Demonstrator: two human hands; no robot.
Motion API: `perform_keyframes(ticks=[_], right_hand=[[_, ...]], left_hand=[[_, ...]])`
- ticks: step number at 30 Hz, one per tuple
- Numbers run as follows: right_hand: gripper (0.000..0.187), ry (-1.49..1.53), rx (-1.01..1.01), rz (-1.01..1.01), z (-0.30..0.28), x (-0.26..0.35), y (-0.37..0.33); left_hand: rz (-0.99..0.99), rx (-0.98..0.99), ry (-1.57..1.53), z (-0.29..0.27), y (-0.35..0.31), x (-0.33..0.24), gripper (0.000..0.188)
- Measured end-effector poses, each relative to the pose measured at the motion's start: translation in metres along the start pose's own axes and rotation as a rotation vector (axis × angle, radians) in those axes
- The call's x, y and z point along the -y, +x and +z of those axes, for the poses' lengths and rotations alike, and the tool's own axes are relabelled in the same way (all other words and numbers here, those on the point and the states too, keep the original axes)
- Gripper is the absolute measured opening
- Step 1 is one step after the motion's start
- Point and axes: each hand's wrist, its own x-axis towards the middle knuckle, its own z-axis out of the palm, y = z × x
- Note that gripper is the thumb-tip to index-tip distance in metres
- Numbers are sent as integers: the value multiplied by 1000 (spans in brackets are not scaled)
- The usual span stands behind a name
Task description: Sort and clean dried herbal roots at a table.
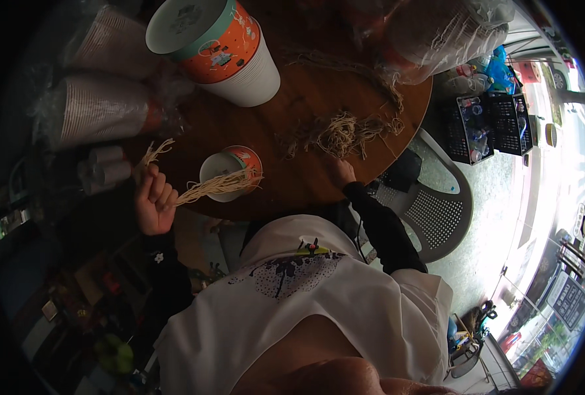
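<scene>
My left hand (155, 201) is closed in a fist around a bundle of pale strings (203, 189). A short tuft sticks out above the fist, and the longer part stretches right across the mouth of an orange and white paper cup (248, 158) standing near the table's front edge. A loose tangle of similar strings (345, 133) lies on the round wooden table (292, 181). My right hand (338, 172) rests at the near side of this tangle; its fingers are dark and partly hidden.
A tall stack of paper buckets (240, 59) stands at the back. Plastic-wrapped cup stacks (98, 108) fill the left side, with another wrapped stack (444, 36) at back right. Right of the table are a grey perforated chair (440, 210) and black crates (473, 128) holding bottles.
</scene>
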Motion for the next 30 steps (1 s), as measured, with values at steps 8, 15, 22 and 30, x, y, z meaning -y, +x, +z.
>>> perform_keyframes(ticks=[8, 15, 22, 30], right_hand=[[16, -69, -14, -318, -8, 55, 31], [17, -270, -233, -338, -45, 51, 62], [19, -729, -116, -571, -36, 33, 82], [16, -170, 187, -305, -122, 100, 85]], left_hand=[[79, 119, -85, 46, -6, 7, 19], [43, 74, 0, 44, -8, 31, 19], [-16, -18, 15, 44, -7, 49, 20], [-36, -20, -112, 32, 0, 71, 20]])
